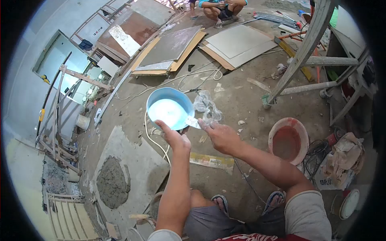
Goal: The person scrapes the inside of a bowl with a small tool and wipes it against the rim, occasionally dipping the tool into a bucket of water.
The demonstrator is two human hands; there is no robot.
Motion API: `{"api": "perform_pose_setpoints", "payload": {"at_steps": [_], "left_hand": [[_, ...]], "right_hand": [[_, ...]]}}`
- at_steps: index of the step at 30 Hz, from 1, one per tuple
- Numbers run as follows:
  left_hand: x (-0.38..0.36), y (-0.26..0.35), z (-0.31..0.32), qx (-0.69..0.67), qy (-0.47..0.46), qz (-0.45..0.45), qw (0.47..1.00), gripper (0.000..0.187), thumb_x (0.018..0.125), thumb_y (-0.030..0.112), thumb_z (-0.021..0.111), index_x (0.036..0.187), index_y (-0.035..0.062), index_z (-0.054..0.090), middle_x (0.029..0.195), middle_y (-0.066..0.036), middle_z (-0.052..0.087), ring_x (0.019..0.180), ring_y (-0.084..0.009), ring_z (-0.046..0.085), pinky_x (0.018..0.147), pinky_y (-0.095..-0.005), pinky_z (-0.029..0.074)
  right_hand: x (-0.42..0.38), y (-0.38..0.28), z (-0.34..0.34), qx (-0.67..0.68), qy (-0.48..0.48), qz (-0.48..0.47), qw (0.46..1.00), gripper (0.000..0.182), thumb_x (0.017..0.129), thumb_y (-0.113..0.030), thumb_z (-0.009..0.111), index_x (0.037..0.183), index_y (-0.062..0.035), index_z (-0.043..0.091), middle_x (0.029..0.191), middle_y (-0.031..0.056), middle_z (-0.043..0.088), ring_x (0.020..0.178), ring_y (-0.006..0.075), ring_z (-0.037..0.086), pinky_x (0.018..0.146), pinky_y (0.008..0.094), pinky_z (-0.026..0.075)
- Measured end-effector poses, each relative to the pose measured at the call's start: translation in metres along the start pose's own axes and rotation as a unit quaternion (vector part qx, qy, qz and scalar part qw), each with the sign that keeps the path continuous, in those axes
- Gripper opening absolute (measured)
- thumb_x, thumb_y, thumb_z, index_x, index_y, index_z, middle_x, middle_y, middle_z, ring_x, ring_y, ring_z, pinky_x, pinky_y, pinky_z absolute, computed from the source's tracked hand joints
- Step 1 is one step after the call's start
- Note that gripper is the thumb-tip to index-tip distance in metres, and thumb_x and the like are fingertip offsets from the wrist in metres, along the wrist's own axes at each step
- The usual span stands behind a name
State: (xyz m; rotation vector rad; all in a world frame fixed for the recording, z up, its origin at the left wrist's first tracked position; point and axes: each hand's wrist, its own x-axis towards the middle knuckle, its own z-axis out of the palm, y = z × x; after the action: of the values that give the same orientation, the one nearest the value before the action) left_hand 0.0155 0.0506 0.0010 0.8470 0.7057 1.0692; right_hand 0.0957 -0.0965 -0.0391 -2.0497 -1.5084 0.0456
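Observation:
A blue round basin (pixel 151 96) with bright white material in it is held up in front of me. My left hand (pixel 177 140) grips its near side, thumb at the rim and the other fingers partly hidden underneath. In my right hand (pixel 219 137) is a flat scraper (pixel 193 122), its pale blade reaching over the basin's right edge. My right fingers are closed around its handle end, which they mostly cover. Behind the scraper, on the floor, lies a crumpled clear plastic bag (pixel 207 106).
A bucket with reddish inner walls (pixel 288 125) stands at right, near a wooden trestle (pixel 299 60). Grey mortar (pixel 113 182) sits on a board at left. Large tiles (pixel 241 45) lie ahead, and a pale hose (pixel 148 132) crosses the floor. Another person (pixel 223 10) squats at the back.

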Motion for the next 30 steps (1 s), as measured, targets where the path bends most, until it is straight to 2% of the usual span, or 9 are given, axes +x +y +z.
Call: {"api": "perform_pose_setpoints", "payload": {"at_steps": [4,7,10,12,16,18,22,24,30], "left_hand": [[0.010,0.005,-0.007,-0.003,0.040,0.039,0.998,0.093,0.087,0.074,0.045,0.148,0.0068,0.026,0.147,-0.015,0.037,0.129,-0.0351,0.046,0.097,-0.0580,0.045],[0.015,0.007,-0.011,-0.011,0.041,0.068,0.997,0.095,0.086,0.073,0.048,0.149,0.0057,0.022,0.146,-0.016,0.036,0.129,-0.0351,0.046,0.098,-0.0555,0.046],[0.014,0.000,-0.012,0.031,0.046,0.106,0.993,0.097,0.086,0.070,0.053,0.147,0.0030,0.019,0.145,-0.019,0.036,0.128,-0.0346,0.047,0.100,-0.0499,0.045],[0.016,-0.008,-0.012,0.066,0.051,0.135,0.987,0.097,0.086,0.069,0.055,0.145,0.0007,0.019,0.144,-0.022,0.036,0.127,-0.0342,0.047,0.102,-0.0461,0.044],[0.008,-0.015,-0.013,0.255,0.019,0.268,0.929,0.086,0.085,0.071,0.054,0.124,-0.0018,0.030,0.123,-0.020,0.044,0.111,-0.0289,0.050,0.095,-0.0383,0.042],[0.006,-0.014,-0.013,0.313,-0.021,0.311,0.897,0.080,0.082,0.074,0.054,0.111,0.0020,0.033,0.104,-0.012,0.044,0.099,-0.0236,0.048,0.090,-0.0356,0.041],[-0.002,-0.016,-0.011,0.309,-0.047,0.324,0.893,0.089,0.077,0.078,0.056,0.118,0.0010,0.037,0.111,-0.014,0.049,0.105,-0.0253,0.050,0.094,-0.0354,0.040],[-0.001,-0.013,-0.016,0.322,-0.030,0.314,0.893,0.088,0.078,0.077,0.056,0.118,0.0012,0.037,0.112,-0.014,0.049,0.106,-0.0247,0.050,0.094,-0.0351,0.040],[0.006,-0.016,-0.011,0.285,-0.022,0.290,0.913,0.077,0.086,0.070,0.053,0.116,0.0022,0.033,0.114,-0.013,0.043,0.109,-0.0245,0.046,0.098,-0.0363,0.038]], "right_hand": [[0.001,0.008,0.002,0.009,0.000,-0.002,1.000,0.063,0.084,-0.006,0.050,0.146,-0.0136,0.041,0.098,0.0207,0.063,0.084,0.0369,0.065,0.071,0.0474,0.051],[0.001,0.015,-0.007,0.005,-0.097,0.014,0.995,0.054,0.087,-0.007,0.051,0.141,-0.0133,0.048,0.097,0.0204,0.063,0.085,0.0396,0.064,0.076,0.0482,0.051],[0.000,0.014,-0.008,0.081,-0.030,0.076,0.993,0.048,0.088,-0.009,0.053,0.135,-0.0115,0.054,0.093,0.0202,0.064,0.088,0.0396,0.063,0.076,0.0474,0.051],[0.004,0.015,-0.007,0.144,0.084,0.027,0.986,0.045,0.088,-0.011,0.055,0.133,-0.0112,0.055,0.091,0.0210,0.064,0.087,0.0406,0.063,0.076,0.0479,0.050],[0.008,0.003,-0.011,0.194,0.093,-0.053,0.975,0.045,0.087,-0.010,0.057,0.132,-0.0098,0.056,0.093,0.0224,0.064,0.087,0.0404,0.063,0.075,0.0488,0.049],[0.005,-0.008,-0.020,0.169,-0.015,-0.015,0.985,0.042,0.088,-0.008,0.057,0.130,-0.0080,0.056,0.096,0.0232,0.065,0.087,0.0405,0.063,0.076,0.0487,0.049],[0.009,0.007,-0.013,0.083,-0.009,0.085,0.993,0.041,0.088,-0.007,0.055,0.129,-0.0078,0.056,0.098,0.0244,0.065,0.088,0.0416,0.063,0.077,0.0488,0.049],[0.011,0.016,-0.007,0.156,0.184,0.057,0.969,0.031,0.089,-0.009,0.053,0.119,-0.0046,0.055,0.087,0.0234,0.064,0.082,0.0436,0.063,0.072,0.0523,0.048],[0.014,0.023,-0.026,0.238,0.218,0.090,0.942,0.028,0.090,-0.011,0.055,0.116,-0.0022,0.052,0.085,0.0264,0.064,0.086,0.0480,0.061,0.073,0.0542,0.045]]}}
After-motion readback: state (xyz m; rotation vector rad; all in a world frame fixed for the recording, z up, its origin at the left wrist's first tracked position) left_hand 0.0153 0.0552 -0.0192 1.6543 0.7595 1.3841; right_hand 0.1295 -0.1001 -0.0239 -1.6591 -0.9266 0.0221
